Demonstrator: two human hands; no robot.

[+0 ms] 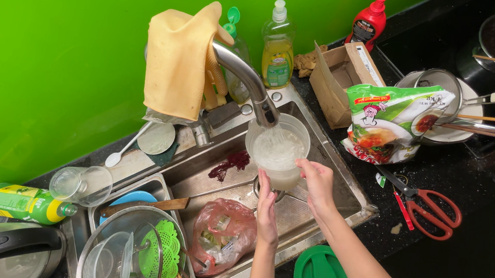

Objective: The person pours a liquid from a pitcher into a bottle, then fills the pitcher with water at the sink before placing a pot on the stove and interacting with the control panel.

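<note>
Hands gripped clear plastic tub (277,151) under faucet spout (247,75) above sink (340,184): left hand (266,210) against tub's near side, right hand (318,182) clasped on its right wall. Tub held whitish contents. Yellow cloth (176,59) draped over faucet. Pink bag (223,233) lay in sink below. Red-handled scissors (428,208) rested on dark surface (460,250) right of sink.

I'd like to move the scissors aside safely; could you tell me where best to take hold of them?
Grip the scissors by the red handle loops, coming from the right. The loops lie at the right end on the black counter, unobstructed, while the blades point left toward the sink.
</note>
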